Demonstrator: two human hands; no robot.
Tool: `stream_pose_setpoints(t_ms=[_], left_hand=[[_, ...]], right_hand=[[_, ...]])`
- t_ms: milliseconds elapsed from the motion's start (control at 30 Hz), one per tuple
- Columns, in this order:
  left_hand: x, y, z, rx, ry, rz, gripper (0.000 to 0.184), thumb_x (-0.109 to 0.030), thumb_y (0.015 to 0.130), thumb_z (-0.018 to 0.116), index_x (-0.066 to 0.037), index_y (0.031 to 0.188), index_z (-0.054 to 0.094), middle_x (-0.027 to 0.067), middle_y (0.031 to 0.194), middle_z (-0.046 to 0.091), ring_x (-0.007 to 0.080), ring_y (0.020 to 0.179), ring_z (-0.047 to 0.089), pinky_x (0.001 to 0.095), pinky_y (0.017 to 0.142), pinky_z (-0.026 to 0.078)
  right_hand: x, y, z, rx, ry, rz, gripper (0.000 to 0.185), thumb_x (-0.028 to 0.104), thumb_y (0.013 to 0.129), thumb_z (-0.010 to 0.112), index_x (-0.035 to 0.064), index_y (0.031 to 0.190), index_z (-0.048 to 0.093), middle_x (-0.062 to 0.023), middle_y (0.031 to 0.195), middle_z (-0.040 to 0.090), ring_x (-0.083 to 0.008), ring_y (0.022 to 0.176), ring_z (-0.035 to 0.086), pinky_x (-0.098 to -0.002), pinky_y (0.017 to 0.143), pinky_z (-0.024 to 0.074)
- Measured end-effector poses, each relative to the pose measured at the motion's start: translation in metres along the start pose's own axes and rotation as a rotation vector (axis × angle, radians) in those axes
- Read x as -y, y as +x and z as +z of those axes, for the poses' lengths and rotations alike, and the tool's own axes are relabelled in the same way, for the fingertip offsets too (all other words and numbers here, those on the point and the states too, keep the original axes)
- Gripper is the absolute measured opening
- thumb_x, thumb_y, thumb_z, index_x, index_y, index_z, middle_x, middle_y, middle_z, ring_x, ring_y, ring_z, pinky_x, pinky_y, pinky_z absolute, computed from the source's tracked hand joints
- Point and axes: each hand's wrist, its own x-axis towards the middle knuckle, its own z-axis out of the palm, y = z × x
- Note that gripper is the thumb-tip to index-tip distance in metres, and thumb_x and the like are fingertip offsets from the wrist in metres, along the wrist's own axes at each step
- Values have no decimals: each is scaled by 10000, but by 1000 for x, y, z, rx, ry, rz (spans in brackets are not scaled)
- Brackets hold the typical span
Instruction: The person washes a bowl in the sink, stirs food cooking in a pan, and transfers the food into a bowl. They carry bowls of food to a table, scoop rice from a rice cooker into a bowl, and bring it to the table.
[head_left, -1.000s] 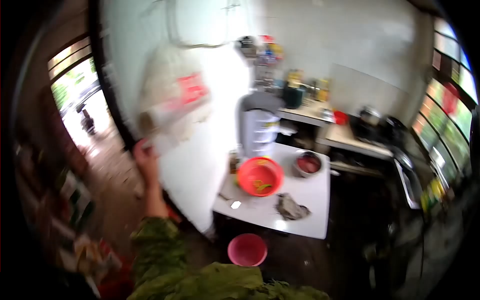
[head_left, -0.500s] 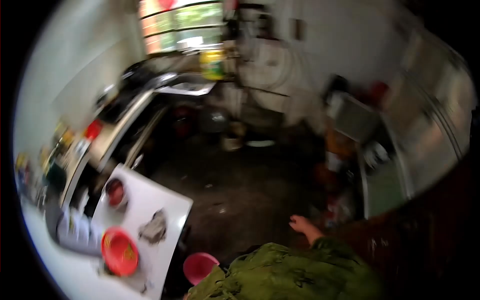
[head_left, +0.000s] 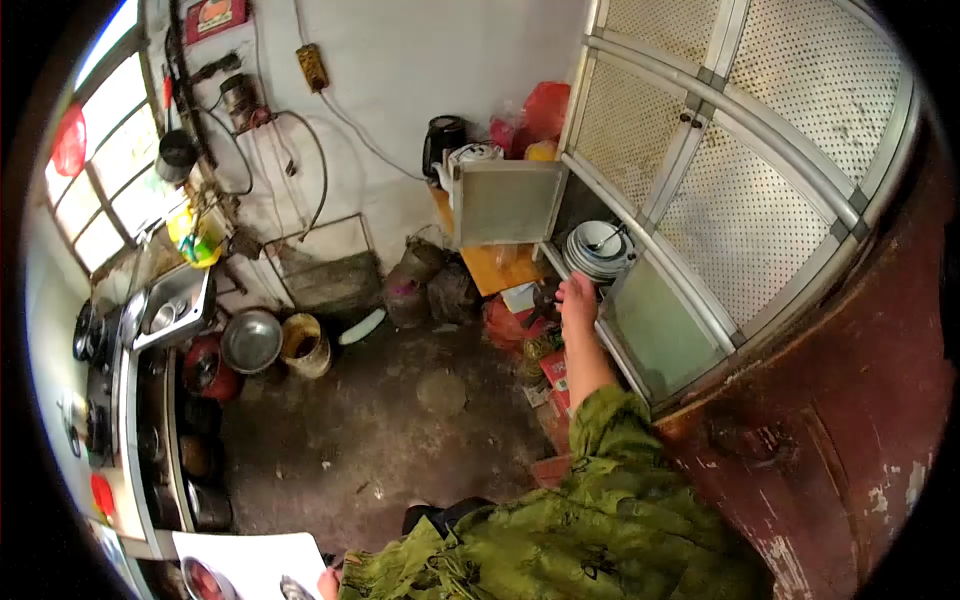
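My right hand point(head_left: 577, 299) reaches out at the end of a green sleeve point(head_left: 608, 425), just in front of the cabinet's open compartment. It is nearest to a stack of white bowls and plates point(head_left: 592, 256) inside; a spoon-like utensil point(head_left: 607, 240) lies on top. Its fingers look loosely apart with nothing visible in them, though the far side is hidden. Only a small part of my left hand point(head_left: 328, 583) shows, beside the edge of the white table point(head_left: 250, 555); its fingers are mostly hidden. On that table are a container with reddish contents point(head_left: 203, 580) and a greyish item point(head_left: 294, 589).
The metal-framed cabinet point(head_left: 690, 215) stands to the right, one door point(head_left: 508, 203) swung out. Bags and boxes point(head_left: 553, 372) sit below it. Along the far wall are a metal basin point(head_left: 252, 341), a bucket point(head_left: 306, 346) and dark sacks point(head_left: 430, 285). The sink point(head_left: 180, 305) is left.
My view has swung right toward the cabinet. My right hand has risen and reached forward to its open compartment. The red basket on the table and the pink basin have left the view.
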Motion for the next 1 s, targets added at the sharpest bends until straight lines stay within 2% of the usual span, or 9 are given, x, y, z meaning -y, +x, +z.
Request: stream_pose_setpoints(t_ms=[233, 333, 467, 633, 667, 700, 767, 867, 1000], left_hand=[[-154, 44, 124, 316, 234, 455, 228, -118, 959, 504, -11, 1153, 557, 89, 840, 670, 158, 687, 646, 260, 605, 487], [-106, 164, 121, 460, 367, 730, 143, -82, 918, 558, -1, 1016, 625, 59, 784, 668, 136, 669, 619, 268, 658, 509], [-174, 170, 93, 375, 860, 379, 277, -243, 902, 585, -33, 1083, 589, 88, 952, 642, 204, 803, 615, 349, 711, 519], [-267, 203, 82, 490, 1252, 917, 577, -482, 941, 543, -84, 1353, 482, 145, 1248, 601, 315, 1032, 614, 462, 797, 515], [-263, 212, 110, 238, 538, 549, 150, -139, 852, 642, 1, 899, 668, 59, 772, 672, 137, 675, 618, 293, 653, 527], [-271, 222, 119, 211, 751, 819, 190, -164, 853, 648, 6, 936, 670, 75, 778, 670, 141, 674, 613, 301, 654, 525], [-309, 199, 162, 167, 625, 518, 250, -201, 867, 651, 2, 1012, 675, 85, 854, 676, 134, 735, 614, 310, 684, 521], [-366, 100, 249, 363, 318, 421, 308, -184, 903, 627, -38, 1174, 642, 36, 994, 680, 111, 851, 621, 262, 787, 504], [-435, 9, 329, 649, 578, 420, 363, -298, 941, 599, -98, 1243, 617, 27, 1129, 667, 125, 1021, 608, 288, 911, 474]], right_hand=[[-8, 154, -9, -142, -1108, 46, 418, 327, 906, 540, 143, 1281, 519, -171, 1193, 565, -341, 1071, 534, -451, 853, 446], [-37, 182, -22, -207, -1147, -81, 441, 368, 871, 581, 133, 1244, 557, -206, 1199, 598, -392, 1099, 562, -472, 925, 456], [-37, 189, -23, -355, -931, -453, 405, 390, 876, 612, 9, 1013, 615, -194, 930, 670, -393, 862, 622, -471, 795, 497], [-23, 181, -26, -135, 402, 220, 318, 385, 922, 590, 142, 726, 529, 9, 538, 446, -112, 428, 385, -268, 385, 287], [-37, 186, -35, -78, 726, 288, 319, 373, 943, 567, 177, 704, 490, 39, 506, 379, -82, 399, 319, -243, 361, 213], [-51, 189, -42, -24, 892, 254, 285, 443, 940, 572, 169, 1005, 611, 49, 506, 355, -89, 422, 294, -261, 411, 236], [-43, 168, -32, -113, 1055, 280, 258, 332, 966, 535, 155, 1145, 592, 41, 560, 384, -104, 469, 351, -287, 451, 315], [-111, 158, -57, 424, 974, -60, 398, 206, 994, 368, 128, 1383, 403, 26, 608, 442, -112, 504, 421, -308, 469, 397], [-119, 82, 40, 765, 1145, 676, 386, 269, 994, 416, 45, 1304, 460, -45, 660, 556, -146, 515, 512, -296, 438, 411]])
